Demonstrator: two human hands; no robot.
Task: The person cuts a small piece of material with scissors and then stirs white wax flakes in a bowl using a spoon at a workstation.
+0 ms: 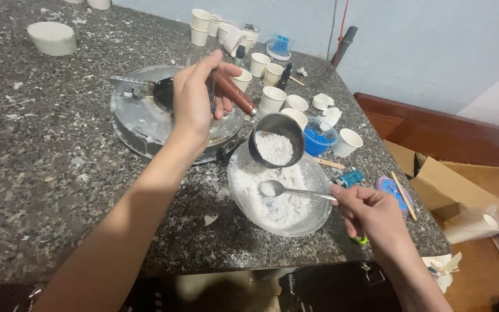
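My left hand grips the brown wooden handle of a small metal pot, held tilted over a clear glass bowl. White flakes fill part of the pot. My right hand holds a metal spoon by its handle, its bowl heaped with white flakes just above the flakes piled in the glass bowl. The pot's rim hangs over the bowl's far edge.
A round metal stove plate sits behind my left hand on the granite counter. Several small white paper cups, a blue container, wooden sticks and a white wax block lie around. Cardboard boxes stand right of the counter.
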